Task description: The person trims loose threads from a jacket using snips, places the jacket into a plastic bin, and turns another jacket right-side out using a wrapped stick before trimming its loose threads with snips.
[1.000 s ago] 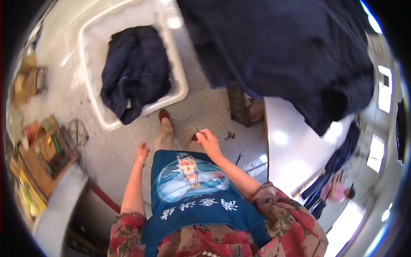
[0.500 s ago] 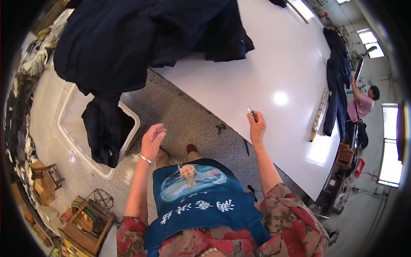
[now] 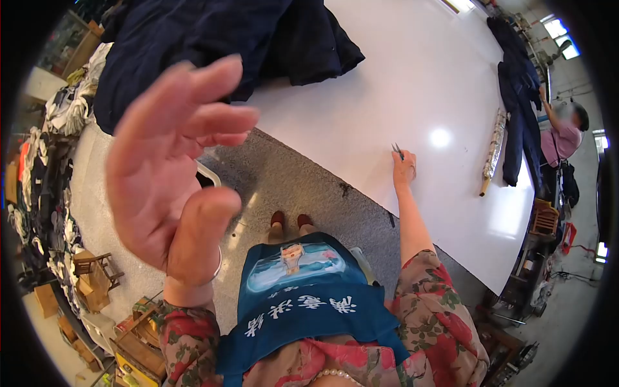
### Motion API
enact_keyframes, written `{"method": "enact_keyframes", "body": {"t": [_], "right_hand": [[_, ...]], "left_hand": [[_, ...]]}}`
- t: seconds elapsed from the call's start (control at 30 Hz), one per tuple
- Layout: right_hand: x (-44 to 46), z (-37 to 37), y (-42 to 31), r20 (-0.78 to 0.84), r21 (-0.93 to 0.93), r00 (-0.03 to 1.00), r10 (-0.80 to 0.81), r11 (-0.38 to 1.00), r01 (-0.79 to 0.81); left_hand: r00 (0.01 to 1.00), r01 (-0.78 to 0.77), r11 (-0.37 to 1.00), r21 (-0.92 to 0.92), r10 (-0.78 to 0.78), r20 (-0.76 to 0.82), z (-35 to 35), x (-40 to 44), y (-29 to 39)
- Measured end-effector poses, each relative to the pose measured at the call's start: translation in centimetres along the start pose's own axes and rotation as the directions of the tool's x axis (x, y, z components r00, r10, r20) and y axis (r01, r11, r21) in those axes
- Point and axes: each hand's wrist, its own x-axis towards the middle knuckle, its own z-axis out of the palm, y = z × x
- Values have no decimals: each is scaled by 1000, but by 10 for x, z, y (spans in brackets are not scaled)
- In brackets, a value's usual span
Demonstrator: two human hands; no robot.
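My left hand (image 3: 171, 155) is raised close to the camera, palm sideways, its fingers curved and apart with nothing in them. Over the white table, my right hand (image 3: 404, 169) is closed around a small pair of thread snips (image 3: 398, 152), whose two pointed blades stick out past the fingers. A heap of dark navy garments (image 3: 213, 32) lies at the table's far left end, partly behind my left hand. Most of the white bin (image 3: 207, 173) beside the table is hidden by that hand.
The white table (image 3: 387, 97) carries a long wrapped roll (image 3: 493, 151) and more dark clothing (image 3: 519, 122) along its far right side. A co-worker in a pink top (image 3: 563, 142) stands beyond. Wooden stools (image 3: 97, 280) stand on the floor at left.
My left hand has risen from near the bin to close before the camera. My right hand, still holding the snips, has moved slightly right and forward over the table.
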Motion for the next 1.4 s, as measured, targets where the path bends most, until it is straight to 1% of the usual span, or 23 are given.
{"method": "enact_keyframes", "body": {"t": [0.1,0.17,0.23,0.37,0.43,0.53,0.63,0.73,0.83,0.9,0.93,1.0,1.03,1.1,1.13,1.2,1.23,1.33,1.4], "right_hand": [[-16,0,-6,-12,10,999,43,999,-43],[-17,-10,-16,-12,20,998,56,998,-56],[-23,-6,-28,46,66,999,3,998,-6],[-37,29,-95,146,180,984,-106,981,79],[-39,51,-129,178,242,959,-219,955,173],[-38,73,-176,220,177,927,-305,946,270],[-28,79,-217,242,193,886,-395,915,355],[-13,91,-242,174,196,885,-432,896,399],[0,112,-246,-32,283,849,-527,810,513],[-2,105,-250,82,279,867,-492,846,454],[-7,110,-244,106,317,869,-483,845,431],[-7,105,-187,158,315,892,-424,877,362],[-1,100,-174,149,292,888,-434,878,380],[11,62,-145,72,335,943,-326,898,285],[20,42,-103,22,273,966,-259,931,243],[48,32,-29,-99,211,981,-165,960,183],[56,19,1,-128,184,988,-91,976,114],[64,-31,72,-218,107,970,111,990,-89],[72,-64,101,-241,168,938,250,962,-214]], "left_hand": [[985,-164,986,-31,165,45,-12,28,13],[967,-241,968,-70,245,61,-23,41,16],[955,-283,953,-105,291,63,-30,49,17],[927,-353,922,-158,367,71,-36,63,18],[918,-374,911,-172,390,67,-39,69,16],[904,-409,895,-177,424,60,-40,77,19],[889,-442,879,-177,456,43,-41,84,22],[868,-486,857,-172,496,15,-44,91,31],[849,-523,836,-164,528,-15,-56,102,36],[834,-548,821,-159,552,-27,-63,112,33],[836,-545,820,-173,548,-37,-63,117,24],[837,-544,810,-219,543,-67,-50,124,2],[839,-541,807,-237,539,-77,-38,127,-6],[840,-534,792,-295,536,-83,-1,136,-16],[841,-531,782,-327,534,-89,18,141,-18],[832,-535,758,-372,549,-78,47,146,-16],[829,-535,749,-391,555,-70,59,148,-15],[819,-531,726,-437,572,-44,95,152,-12],[811,-529,711,-463,583,-32,118,164,-11]]}}
